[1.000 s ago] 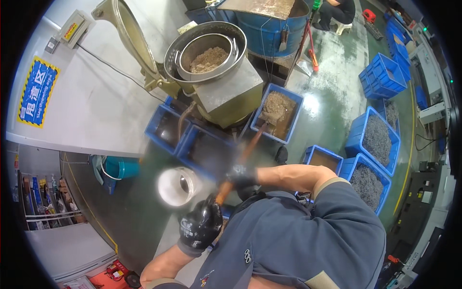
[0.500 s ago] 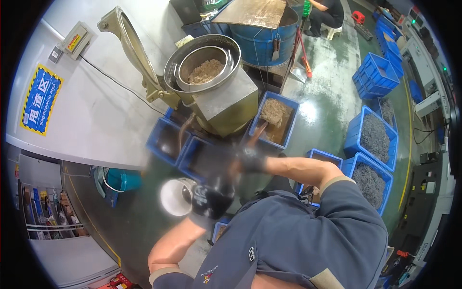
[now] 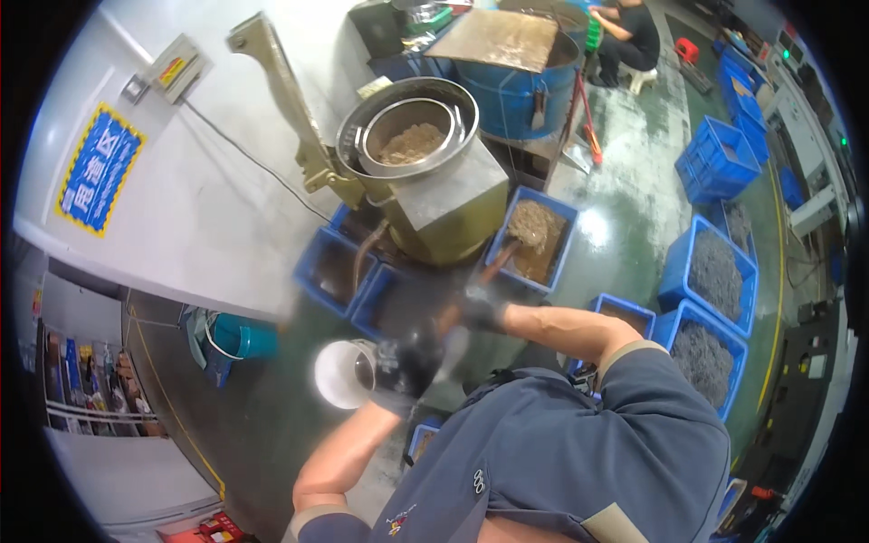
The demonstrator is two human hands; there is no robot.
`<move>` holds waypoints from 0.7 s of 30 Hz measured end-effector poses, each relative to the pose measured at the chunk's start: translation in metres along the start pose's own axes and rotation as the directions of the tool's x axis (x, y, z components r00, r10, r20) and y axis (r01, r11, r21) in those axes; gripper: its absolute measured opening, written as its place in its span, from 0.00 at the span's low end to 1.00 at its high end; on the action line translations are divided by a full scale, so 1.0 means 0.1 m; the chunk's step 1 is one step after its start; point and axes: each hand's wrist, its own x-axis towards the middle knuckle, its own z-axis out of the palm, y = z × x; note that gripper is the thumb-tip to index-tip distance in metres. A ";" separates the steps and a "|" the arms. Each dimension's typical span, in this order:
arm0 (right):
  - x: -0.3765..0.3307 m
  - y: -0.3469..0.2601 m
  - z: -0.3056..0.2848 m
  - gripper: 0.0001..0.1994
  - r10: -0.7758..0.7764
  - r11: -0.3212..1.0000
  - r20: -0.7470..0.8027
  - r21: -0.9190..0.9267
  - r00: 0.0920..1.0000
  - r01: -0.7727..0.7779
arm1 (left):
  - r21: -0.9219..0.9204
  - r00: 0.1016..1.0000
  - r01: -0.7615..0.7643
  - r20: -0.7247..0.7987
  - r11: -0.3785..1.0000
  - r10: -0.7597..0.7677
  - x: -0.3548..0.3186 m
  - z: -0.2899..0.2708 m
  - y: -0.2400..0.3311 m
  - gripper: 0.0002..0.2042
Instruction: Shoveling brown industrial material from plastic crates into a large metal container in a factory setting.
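Both my hands, in black gloves, are closed around the brown handle (image 3: 496, 264) of a shovel. My left hand (image 3: 407, 366) grips the near end, beside a white bucket (image 3: 342, 375). Farther forward, my right hand (image 3: 484, 312) holds the shaft; both hands are slightly blurred. The handle runs to a blue bin (image 3: 569, 237), where a clump of wet brown shavings (image 3: 534, 224) lies at its far end. That clump hides the shovel's blade. Left of this bin stands a green round machine (image 3: 444, 226) with its lid (image 3: 285, 86) raised. Its steel basket (image 3: 369, 145) holds similar brown shavings (image 3: 415, 145).
Two blue bins (image 3: 312, 294) sit below the machine. A large blue drum (image 3: 507, 104) with a board on top stands behind. At right are bins of grey shavings (image 3: 715, 271) and stacked blue crates (image 3: 720, 163). A seated person (image 3: 634, 41) is at the back.
My view has shifted, so the machine and bins appear lower and farther right. Both hands keep their hold on the shovel, and its far end stays over the same blue bin.
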 end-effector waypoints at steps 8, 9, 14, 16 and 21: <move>-0.18 -0.41 0.02 0.27 0.325 0.820 0.341 -0.566 0.882 -0.084 | -0.340 0.878 0.476 0.237 0.811 -0.416 -0.79 0.14 0.19 0.15; -0.31 -0.35 -0.07 0.27 0.345 0.835 0.267 -0.526 0.900 -0.164 | -0.362 0.822 0.567 0.308 0.740 -0.479 -0.88 0.16 0.18 0.17; -0.50 0.08 -0.37 0.17 0.817 0.554 0.078 -0.378 0.571 -0.741 | -0.062 0.254 0.886 0.894 0.460 -0.369 -1.98 1.03 -0.13 0.30; -0.93 0.75 -0.56 0.19 0.853 0.521 0.235 -0.338 0.466 -0.784 | 0.023 -0.023 1.000 0.997 -0.003 -0.070 -1.87 1.10 -0.18 0.26; -1.57 1.80 -0.63 0.29 0.850 -0.213 0.515 0.530 0.112 -0.821 | 0.351 -0.333 0.834 0.935 -0.427 0.118 -1.36 1.05 -0.09 0.22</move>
